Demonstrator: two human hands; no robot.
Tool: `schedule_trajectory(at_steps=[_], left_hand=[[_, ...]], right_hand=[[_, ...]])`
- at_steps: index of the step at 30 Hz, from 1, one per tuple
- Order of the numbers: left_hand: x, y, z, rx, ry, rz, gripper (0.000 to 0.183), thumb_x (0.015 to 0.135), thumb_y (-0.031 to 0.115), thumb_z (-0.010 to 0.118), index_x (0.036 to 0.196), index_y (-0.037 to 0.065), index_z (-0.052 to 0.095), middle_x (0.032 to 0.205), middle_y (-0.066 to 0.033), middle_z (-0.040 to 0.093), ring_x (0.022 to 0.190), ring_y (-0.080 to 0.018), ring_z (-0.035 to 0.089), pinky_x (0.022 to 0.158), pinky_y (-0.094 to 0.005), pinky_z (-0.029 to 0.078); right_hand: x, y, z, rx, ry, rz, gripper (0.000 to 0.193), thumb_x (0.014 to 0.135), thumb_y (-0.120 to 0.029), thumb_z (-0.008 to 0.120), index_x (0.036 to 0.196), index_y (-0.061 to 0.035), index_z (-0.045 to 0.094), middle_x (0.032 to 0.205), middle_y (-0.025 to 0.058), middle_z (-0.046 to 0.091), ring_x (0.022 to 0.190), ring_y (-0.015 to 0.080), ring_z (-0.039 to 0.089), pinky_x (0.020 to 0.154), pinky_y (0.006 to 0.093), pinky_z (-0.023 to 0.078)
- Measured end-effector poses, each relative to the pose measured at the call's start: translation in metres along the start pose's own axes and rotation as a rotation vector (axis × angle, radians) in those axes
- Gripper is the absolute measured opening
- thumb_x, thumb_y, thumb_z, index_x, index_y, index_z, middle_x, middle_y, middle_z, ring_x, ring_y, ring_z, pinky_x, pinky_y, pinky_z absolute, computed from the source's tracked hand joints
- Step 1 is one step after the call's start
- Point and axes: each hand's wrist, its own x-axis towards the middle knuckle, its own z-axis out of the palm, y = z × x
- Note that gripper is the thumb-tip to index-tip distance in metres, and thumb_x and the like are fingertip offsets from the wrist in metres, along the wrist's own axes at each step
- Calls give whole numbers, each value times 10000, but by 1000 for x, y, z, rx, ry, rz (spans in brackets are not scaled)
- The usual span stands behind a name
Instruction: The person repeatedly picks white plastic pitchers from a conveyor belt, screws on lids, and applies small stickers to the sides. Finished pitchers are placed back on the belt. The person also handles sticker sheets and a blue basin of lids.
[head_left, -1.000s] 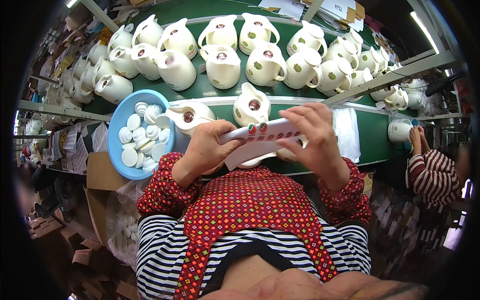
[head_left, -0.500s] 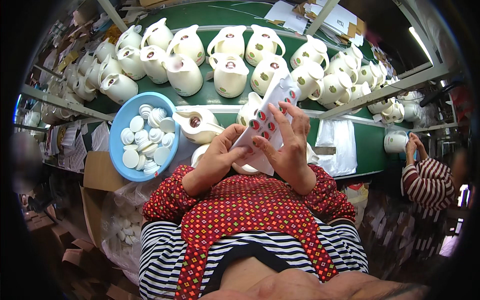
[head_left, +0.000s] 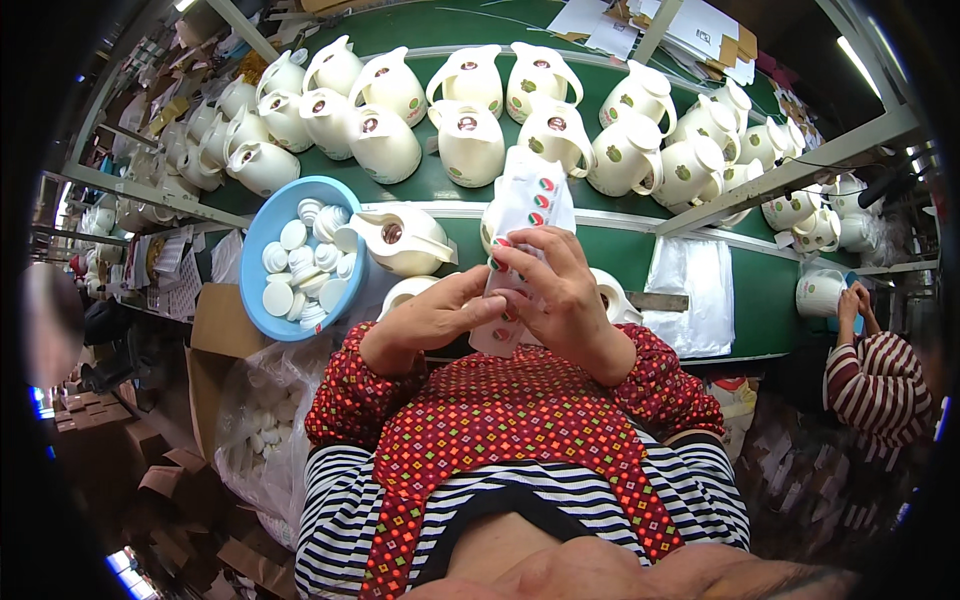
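A white sheet of stickers [head_left: 543, 195], with round red-and-green marks along it, is held upright before my chest. My left hand [head_left: 435, 318] grips its lower left edge, thumb lying across the front. My right hand [head_left: 570, 310] is closed on the sheet's right side, its bent fingers and thumb over the stickers; whether a sticker is lifted off is hidden. Just behind my left hand a cream jug [head_left: 408, 240] lies tilted on the bench, its dark opening facing up. Beneath my hands, more cream jugs are partly hidden.
At left, a blue basin [head_left: 250, 290] holds several white lids [head_left: 303, 262]. Rows of cream jugs [head_left: 470, 145] stand across the green bench [head_left: 420, 190]. Clear plastic bags [head_left: 690, 300] lie at right. A metal post [head_left: 790, 180] slants nearby. Another person [head_left: 875, 385] handles a jug far right.
The sheet has turned from a slant to nearly upright. My right hand's fingers have moved down and left, from spread near the top to closed on its lower part.
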Motion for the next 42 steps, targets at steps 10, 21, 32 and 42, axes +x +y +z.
schedule_trajectory(at_steps=[10, 21, 32, 42], left_hand=[[17, -31, 34, -323, 544, 172, 280, 1072, 173, 628, 1271, -17, 682, 1066, -66, 768, 918, -87, 694, 823, -246, 556], [26, -38, 47, -324, 599, 387, 310, 1020, -15, 633, 1330, -28, 633, 1229, -103, 724, 1111, -153, 691, 997, -308, 548], [22, -20, 49, 4, 698, 385, 243, 1003, -26, 633, 1246, -28, 656, 1069, -65, 754, 932, -96, 701, 822, -251, 566], [31, -23, 47, 159, 854, 434, 158, 957, -12, 689, 1111, -33, 664, 951, -64, 723, 845, -90, 669, 762, -247, 548]], right_hand=[[1, -4, -3, 229, 77, 179, 532, 818, -30, 795, 1318, 41, 630, 1276, 218, 629, 1181, 414, 607, 1015, 469, 507], [10, 6, 2, 80, 177, 123, 292, 790, -87, 843, 1068, -20, 783, 1087, 105, 730, 1047, 314, 646, 936, 418, 524], [8, 9, 15, -73, 277, -59, 250, 769, -101, 846, 1015, -82, 809, 1017, 44, 742, 938, 267, 635, 881, 431, 485], [12, 1, 22, -50, 330, -55, 219, 738, -68, 851, 951, -89, 801, 987, 22, 728, 940, 249, 643, 849, 408, 474]])
